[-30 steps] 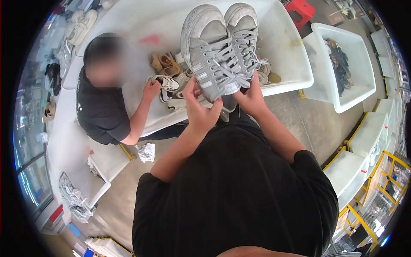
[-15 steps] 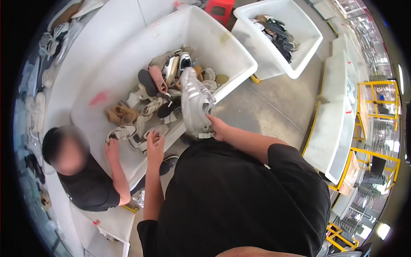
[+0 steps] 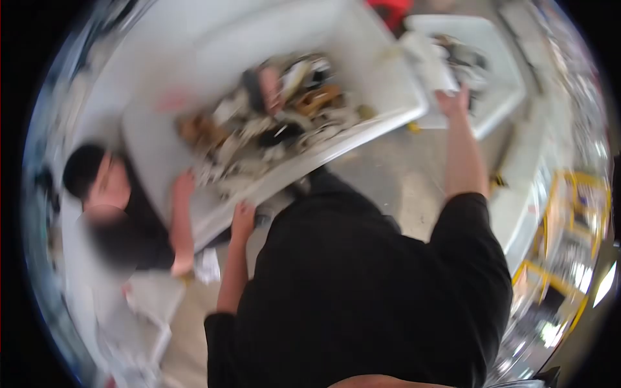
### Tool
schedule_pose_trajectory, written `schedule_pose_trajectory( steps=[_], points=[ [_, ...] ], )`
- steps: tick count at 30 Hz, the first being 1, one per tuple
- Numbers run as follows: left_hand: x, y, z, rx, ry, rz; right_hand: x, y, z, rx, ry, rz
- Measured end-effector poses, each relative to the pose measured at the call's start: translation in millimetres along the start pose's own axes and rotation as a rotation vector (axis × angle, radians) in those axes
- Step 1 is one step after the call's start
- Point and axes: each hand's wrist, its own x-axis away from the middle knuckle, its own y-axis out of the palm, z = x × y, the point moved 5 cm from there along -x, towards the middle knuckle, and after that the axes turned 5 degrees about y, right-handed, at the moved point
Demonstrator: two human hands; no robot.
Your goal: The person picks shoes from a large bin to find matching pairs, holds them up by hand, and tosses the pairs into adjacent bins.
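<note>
Right hand (image 3: 455, 102) swung toward smaller bin (image 3: 516, 81), outstretched; left hand (image 3: 243, 218) near larger bin (image 3: 381, 129) (grips blurred, cannot tell).

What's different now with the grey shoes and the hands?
The right hand has swung the grey shoes, blurred now, rightward from the big bin to the smaller bin. The left hand let go of them and came down beside the big bin's near rim. The pink shoe still lies on the pile.
</note>
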Motion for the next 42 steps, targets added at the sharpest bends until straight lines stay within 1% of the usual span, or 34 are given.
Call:
schedule_pose_trajectory(
  steps=[1,2,3,4,5,6,7,8,9,10,11,12,14,16,17,18,19,21,23,24,25,27,28,29,30,31,32,33,35,36,37,39,40,42],
  points=[
    [-1.3,-2.1,7.2,-0.032,-0.021,0.023,-0.2,25.0,24.0,0.144,0.123,-0.067],
    [-5.0,-6.5,4.2,-0.080,-0.003,0.060,-4.6,49.4,50.2,0.358,0.091,-0.204],
    [0.7,-11.5,23.6,-0.042,-0.018,0.087,2.6,71.7,84.9,0.526,0.045,-0.316],
    [0.0,-12.0,25.0,0.011,-0.089,0.129,18.7,93.1,126.7,0.654,0.059,-0.362],
    [0.8,-14.4,25.6,-0.028,-0.108,0.163,27.0,96.8,170.7,0.811,0.028,-0.557],
    [0.4,-17.9,20.1,-0.065,-0.120,0.187,50.0,108.2,216.8,1.043,0.040,-0.631],
    [2.6,-18.4,12.7,-0.054,-0.148,0.211,66.0,113.7,259.4,1.552,-0.163,-0.688],
    [3.1,-19.5,8.6,-0.131,-0.104,0.250,86.4,114.0,303.5,1.649,-0.116,-0.901],
    [1.9,-19.1,4.3,-0.209,-0.055,0.283,129.8,120.8,326.1,1.771,-0.176,-1.063],
    [3.5,-21.5,8.0,-0.261,-0.001,0.331,146.8,116.7,352.2,1.839,-0.224,-1.174],
    [4.6,-20.0,7.1,-0.247,-0.014,0.326,171.0,121.4,362.4,1.934,-0.255,-1.222],
    [5.2,-21.1,7.4,-0.276,-0.004,0.367,178.2,116.7,377.2,1.898,-0.331,-1.275],
    [1.2,-21.9,-14.8,-0.286,-0.001,0.438,184.8,110.8,396.8,1.920,-0.310,-1.244],
    [-4.2,-22.1,-13.2,-0.348,-0.025,0.502,172.4,96.3,400.6,1.959,-0.272,-1.182],
    [-7.3,-20.4,-14.0,-0.331,-0.031,0.477,164.5,92.7,405.2,1.962,-0.203,-1.201],
    [-12.4,-22.1,-15.1,-0.380,-0.043,0.461,154.6,89.8,406.9,1.959,-0.137,-1.220],
    [-18.5,-21.6,-16.3,-0.431,-0.054,0.447,142.3,85.8,404.4,1.974,-0.121,-1.206],
    [-24.9,-20.3,-19.7,-0.439,-0.076,0.426,122.6,79.5,401.1,2.026,-0.053,-1.100],
    [-30.5,-18.6,-20.5,-0.464,-0.107,0.414,103.8,75.6,399.5,2.088,0.021,-1.061],
    [-35.3,-17.7,-23.2,-0.229,-0.151,0.455,90.8,73.5,401.7,2.144,0.083,-1.021],
    [-40.1,-14.8,-26.2,0.008,-0.196,0.494,81.2,72.5,406.9,2.147,0.103,-1.029],
    [-44.6,-11.2,-21.7,0.015,-0.227,0.470,70.3,72.0,419.0,2.094,0.066,-1.088],
    [-49.5,-7.6,-20.8,0.026,-0.243,0.446,65.0,74.8,428.4,2.094,0.085,-1.087],
    [-54.7,-4.9,-19.6,0.026,-0.253,0.429,63.5,77.2,442.3,2.075,0.102,-1.156],
    [-56.7,-0.2,-20.9,-0.012,-0.272,0.393,66.0,75.7,450.1,2.059,0.122,-1.216],
    [-60.0,7.0,-18.6,-0.050,-0.288,0.356,69.4,77.8,455.5,2.055,0.183,-1.223],
    [-63.7,11.5,-11.0,-0.076,-0.306,0.364,72.6,82.8,462.0,2.046,0.237,-1.231],
    [-68.4,17.2,-11.5,-0.074,-0.307,0.347,72.4,82.8,468.0,2.050,0.251,-1.215],
    [-75.1,20.7,-17.6,-0.152,-0.348,0.357,72.5,84.0,477.2,2.044,0.214,-1.274],
    [-78.9,23.0,-19.1,-0.151,-0.409,0.336,67.0,83.4,480.6,2.043,0.228,-1.267],
    [-84.1,25.8,-19.3,-0.155,-0.417,0.324,63.1,82.5,484.2,2.023,0.238,-1.282],
    [-93.8,27.1,-19.3,-0.199,-0.473,0.361,49.2,79.0,490.1,2.003,0.262,-1.298],
    [-101.8,30.8,-17.9,-0.201,-0.479,0.354,37.7,76.8,494.7,1.991,0.312,-1.286],
    [-108.2,33.5,-11.1,-0.316,-0.549,0.382,16.5,64.7,505.7,1.980,0.387,-1.275]
  ],
)
